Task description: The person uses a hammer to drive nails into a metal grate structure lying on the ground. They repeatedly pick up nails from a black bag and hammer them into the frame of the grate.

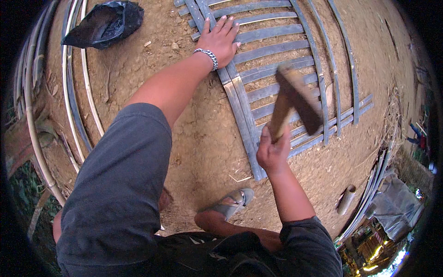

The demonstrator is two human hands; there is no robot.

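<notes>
On the dirt ground lies a lattice of grey-dark split bamboo strips [273,51], its crosspieces running between long side rails. My left hand [220,42] rests flat on the near double rail [240,108], fingers stretched out, a chain bracelet at the wrist. My right hand [273,150] is closed round the wooden handle of a hatchet-like tool [302,99]. Its broad, dark brown head is raised over the lattice's crosspieces and blurred by motion. Whether the head touches any strip I cannot tell.
A black plastic bag [108,23] lies at the upper left across long pale poles [92,99]. My sandalled foot [233,203] stands near the rail's lower end. To the right lie a short bamboo tube [347,199], a bundle of long strips [369,194] and a grey sheet [394,203].
</notes>
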